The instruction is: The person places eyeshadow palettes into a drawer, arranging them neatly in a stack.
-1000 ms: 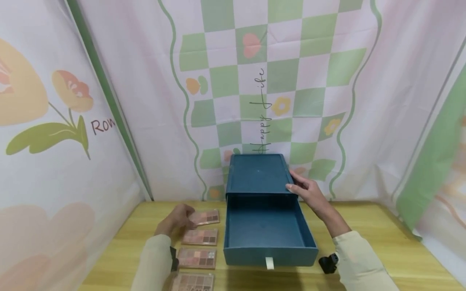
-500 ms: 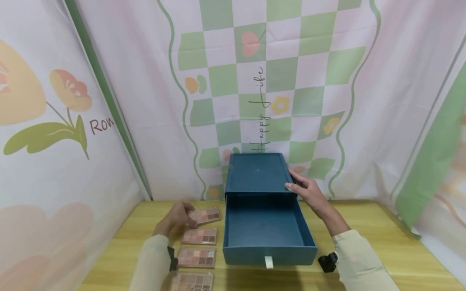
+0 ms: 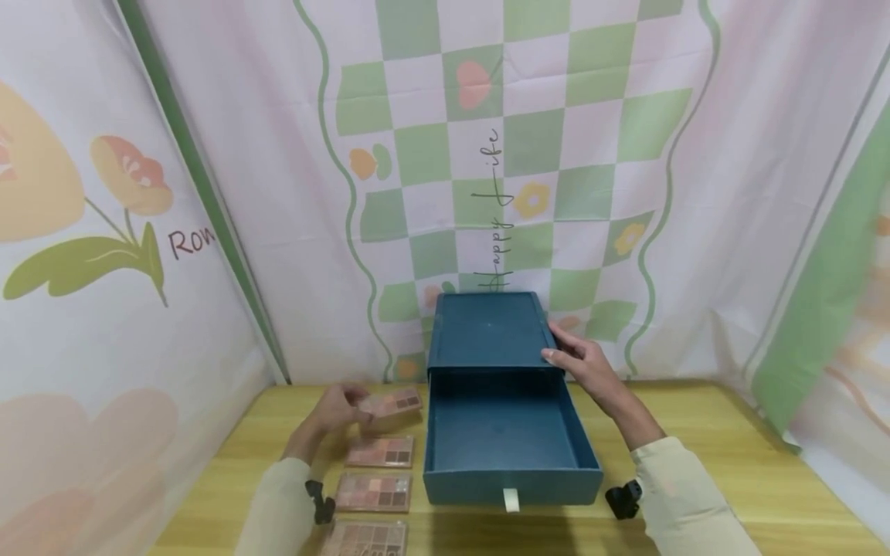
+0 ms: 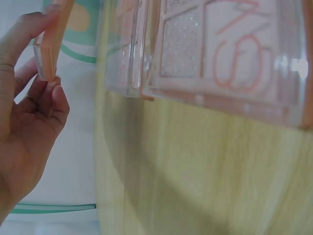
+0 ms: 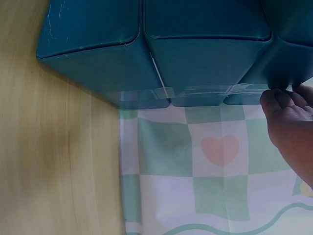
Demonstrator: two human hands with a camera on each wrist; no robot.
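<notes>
My left hand (image 3: 337, 409) pinches one end of a clear-lidded eyeshadow palette (image 3: 396, 402) in pinkish tones. In the left wrist view that palette (image 4: 53, 44) stands on edge between thumb and fingers, raised off the table. Below it in the head view, more palettes lie in a column: one (image 3: 382, 452), another (image 3: 375, 492) and a larger one (image 3: 368, 537). A dark teal drawer box (image 3: 490, 328) stands to their right, its lower drawer (image 3: 473, 486) pulled out with nothing inside. My right hand (image 3: 591, 367) rests on the box's upper right edge, thumb on top, fingers along the side.
A light wood table (image 3: 229, 471) carries everything. Its back edge meets a printed curtain (image 3: 410, 154); another curtain (image 3: 104, 347) hangs on the left. In the right wrist view, clear tape (image 5: 190, 92) runs across the box's stacked drawer units. A white tab (image 3: 511, 500) marks the drawer front.
My left hand has lifted the farthest palette a little, tilting its right end upward. My right hand has stayed on the box. The view has shifted slightly.
</notes>
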